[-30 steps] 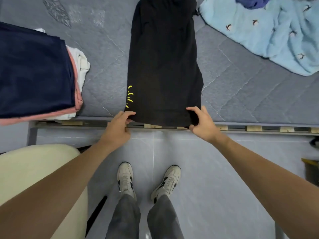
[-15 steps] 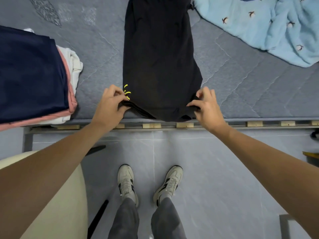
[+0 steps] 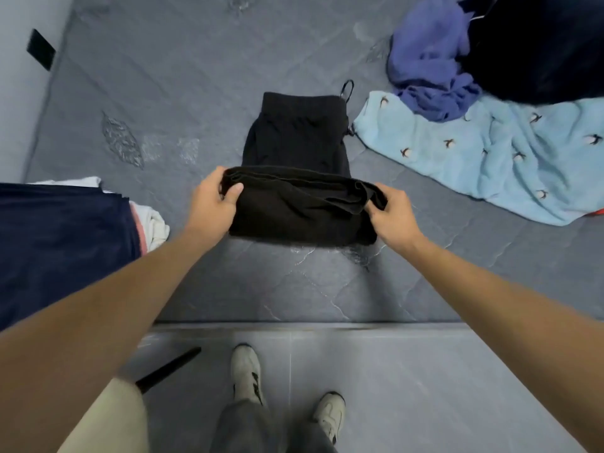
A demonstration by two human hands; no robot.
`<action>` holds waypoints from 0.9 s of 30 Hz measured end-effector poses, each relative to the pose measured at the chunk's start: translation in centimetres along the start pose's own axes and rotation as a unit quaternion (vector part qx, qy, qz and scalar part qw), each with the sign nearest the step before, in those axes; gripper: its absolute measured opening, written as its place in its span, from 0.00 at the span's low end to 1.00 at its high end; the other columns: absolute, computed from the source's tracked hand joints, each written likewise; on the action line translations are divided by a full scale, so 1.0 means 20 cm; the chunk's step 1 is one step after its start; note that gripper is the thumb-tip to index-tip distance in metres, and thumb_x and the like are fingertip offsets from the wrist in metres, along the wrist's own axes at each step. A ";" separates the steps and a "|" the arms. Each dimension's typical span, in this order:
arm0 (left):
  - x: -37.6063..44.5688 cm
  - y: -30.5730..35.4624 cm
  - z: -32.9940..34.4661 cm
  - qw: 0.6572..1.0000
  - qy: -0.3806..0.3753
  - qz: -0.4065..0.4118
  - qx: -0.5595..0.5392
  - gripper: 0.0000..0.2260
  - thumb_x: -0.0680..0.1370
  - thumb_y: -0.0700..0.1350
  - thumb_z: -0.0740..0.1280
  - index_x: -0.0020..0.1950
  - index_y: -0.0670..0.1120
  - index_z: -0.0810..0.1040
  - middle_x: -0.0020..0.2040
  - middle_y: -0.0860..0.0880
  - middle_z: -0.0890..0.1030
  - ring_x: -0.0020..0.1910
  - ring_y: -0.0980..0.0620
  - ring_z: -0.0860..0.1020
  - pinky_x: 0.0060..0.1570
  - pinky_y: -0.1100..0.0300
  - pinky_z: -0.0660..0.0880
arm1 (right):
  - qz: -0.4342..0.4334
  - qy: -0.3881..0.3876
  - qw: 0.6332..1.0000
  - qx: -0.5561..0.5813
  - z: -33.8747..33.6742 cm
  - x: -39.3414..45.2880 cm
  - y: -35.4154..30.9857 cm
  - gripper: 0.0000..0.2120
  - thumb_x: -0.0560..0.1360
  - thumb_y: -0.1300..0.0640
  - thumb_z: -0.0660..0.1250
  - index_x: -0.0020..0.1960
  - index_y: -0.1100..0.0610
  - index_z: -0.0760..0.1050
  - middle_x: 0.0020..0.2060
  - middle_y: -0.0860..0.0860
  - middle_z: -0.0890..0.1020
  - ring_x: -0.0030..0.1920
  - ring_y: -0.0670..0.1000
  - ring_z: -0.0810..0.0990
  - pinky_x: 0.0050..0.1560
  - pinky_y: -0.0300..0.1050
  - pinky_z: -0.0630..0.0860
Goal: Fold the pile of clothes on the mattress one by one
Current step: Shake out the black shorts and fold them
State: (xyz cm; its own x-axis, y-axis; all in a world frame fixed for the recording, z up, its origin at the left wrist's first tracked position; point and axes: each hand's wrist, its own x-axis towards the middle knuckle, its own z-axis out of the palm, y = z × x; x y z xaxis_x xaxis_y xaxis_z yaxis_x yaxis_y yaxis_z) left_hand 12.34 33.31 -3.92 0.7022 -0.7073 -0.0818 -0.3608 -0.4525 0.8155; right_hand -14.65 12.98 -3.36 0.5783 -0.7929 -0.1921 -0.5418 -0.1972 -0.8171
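Observation:
Black trousers [image 3: 295, 135] lie lengthwise on the grey mattress [image 3: 183, 93], waistband at the far end. Their lower part is doubled back over the upper part, and the raised hem edge runs between my two hands. My left hand [image 3: 212, 204] pinches the left corner of that hem. My right hand [image 3: 390, 215] pinches the right corner. At the back right lies the unfolded pile: a light blue fleece with small birds [image 3: 483, 155], a purple garment [image 3: 428, 63] and a dark one [image 3: 539, 44].
A stack of folded clothes with a navy piece on top [image 3: 62, 246] sits at the left mattress edge. A wall [image 3: 19, 76] borders the far left. A cream-coloured seat [image 3: 108, 420] and a black bar [image 3: 170, 367] are on the grey floor by my feet.
Both hands lifted the trouser hem from the near mattress edge and carried it away from me, folding the legs over. The yellow mark is out of sight. The view tilted further over the mattress.

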 end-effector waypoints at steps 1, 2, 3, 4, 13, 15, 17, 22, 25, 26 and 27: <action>0.09 0.02 0.01 1.000 0.004 0.004 -0.002 0.04 0.83 0.41 0.67 0.50 0.49 0.74 0.40 0.60 0.76 0.38 0.69 0.75 0.41 0.72 0.69 | -0.001 0.006 1.000 0.010 0.00 0.09 -0.02 0.05 0.82 0.62 0.67 0.52 0.59 0.83 0.43 0.54 0.86 0.45 0.48 0.80 0.47 0.48 0.76; 0.18 0.03 0.03 1.000 0.007 0.009 -0.003 0.04 0.83 0.41 0.66 0.50 0.48 0.73 0.40 0.59 0.76 0.38 0.68 0.76 0.41 0.71 0.69 | -0.008 0.013 1.000 0.007 -0.01 0.18 -0.03 0.05 0.82 0.62 0.67 0.52 0.62 0.82 0.42 0.55 0.85 0.44 0.49 0.78 0.46 0.48 0.75; 0.28 0.04 0.05 1.000 0.007 0.014 -0.005 0.04 0.83 0.41 0.66 0.50 0.47 0.73 0.41 0.57 0.77 0.38 0.66 0.76 0.42 0.68 0.70 | -0.015 0.022 1.000 -0.005 -0.01 0.28 -0.04 0.06 0.81 0.63 0.67 0.49 0.64 0.80 0.39 0.54 0.81 0.43 0.48 0.75 0.44 0.49 0.72; 0.39 0.03 0.07 1.000 0.006 0.020 -0.005 0.03 0.83 0.41 0.66 0.51 0.46 0.74 0.42 0.53 0.78 0.39 0.63 0.75 0.44 0.63 0.72 | -0.017 0.030 0.999 -0.020 -0.01 0.38 -0.06 0.07 0.81 0.63 0.67 0.45 0.64 0.77 0.36 0.52 0.77 0.41 0.47 0.72 0.42 0.48 0.69; 1.20 0.11 0.23 0.987 0.116 0.046 0.102 0.17 0.82 0.44 0.62 0.71 0.46 0.72 0.65 0.42 0.76 0.63 0.42 0.75 0.63 0.48 0.71 | -0.006 0.145 0.967 -0.209 0.05 1.22 -0.18 0.16 0.77 0.60 0.67 0.64 0.60 0.74 0.59 0.59 0.78 0.60 0.59 0.76 0.60 0.53 0.71; 1.15 0.13 0.27 0.969 0.120 0.124 0.175 0.20 0.81 0.46 0.61 0.74 0.50 0.70 0.69 0.46 0.72 0.67 0.43 0.72 0.62 0.46 0.70 | -0.065 0.190 0.936 -0.289 0.14 1.18 -0.19 0.24 0.74 0.60 0.65 0.70 0.59 0.70 0.66 0.60 0.73 0.64 0.62 0.72 0.64 0.54 0.68; 1.04 0.09 0.34 0.949 0.013 0.235 0.210 0.21 0.83 0.48 0.60 0.76 0.51 0.71 0.74 0.46 0.71 0.71 0.44 0.71 0.68 0.45 0.69 | -0.150 0.113 0.929 -0.319 0.26 1.08 -0.17 0.26 0.76 0.58 0.64 0.73 0.60 0.69 0.71 0.58 0.72 0.68 0.61 0.71 0.69 0.54 0.68; 0.94 -0.21 0.52 0.894 -0.169 0.249 0.333 0.26 0.86 0.59 0.55 0.84 0.57 0.59 0.86 0.49 0.53 0.85 0.46 0.49 0.80 0.37 0.52 | -0.197 -0.057 0.870 -0.448 0.44 1.01 0.08 0.28 0.85 0.46 0.53 0.84 0.50 0.55 0.84 0.51 0.55 0.84 0.54 0.50 0.82 0.61 0.50; 0.99 -0.33 0.53 0.913 -0.119 0.187 0.343 0.32 0.84 0.66 0.53 0.85 0.58 0.50 0.86 0.49 0.46 0.84 0.42 0.45 0.80 0.34 0.51 | -0.126 0.006 0.890 -0.438 0.40 1.10 0.17 0.30 0.85 0.42 0.52 0.85 0.46 0.51 0.85 0.53 0.51 0.84 0.58 0.49 0.81 0.62 0.53; 1.00 -0.35 0.53 0.922 -0.103 0.147 0.343 0.34 0.83 0.68 0.53 0.85 0.58 0.47 0.86 0.46 0.45 0.84 0.40 0.45 0.80 0.35 0.50 | -0.091 0.024 0.901 -0.423 0.39 1.11 0.18 0.30 0.85 0.41 0.52 0.85 0.46 0.50 0.85 0.55 0.51 0.84 0.59 0.50 0.81 0.61 0.53; 1.00 -0.35 0.53 0.932 -0.091 0.108 0.335 0.36 0.82 0.70 0.52 0.85 0.58 0.44 0.85 0.43 0.44 0.84 0.38 0.45 0.80 0.37 0.49 | -0.063 0.037 0.910 -0.408 0.39 1.10 0.18 0.30 0.85 0.41 0.51 0.85 0.46 0.49 0.84 0.57 0.52 0.84 0.60 0.50 0.81 0.61 0.53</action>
State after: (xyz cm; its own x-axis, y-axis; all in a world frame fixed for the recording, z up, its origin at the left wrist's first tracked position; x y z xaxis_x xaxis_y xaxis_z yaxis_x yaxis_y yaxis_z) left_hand 22.39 16.70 -17.34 0.4755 -0.8736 -0.1034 -0.8260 -0.4838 0.2891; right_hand 0.77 -0.64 -14.77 0.6409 -0.7650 -0.0634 -0.7641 -0.6279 -0.1480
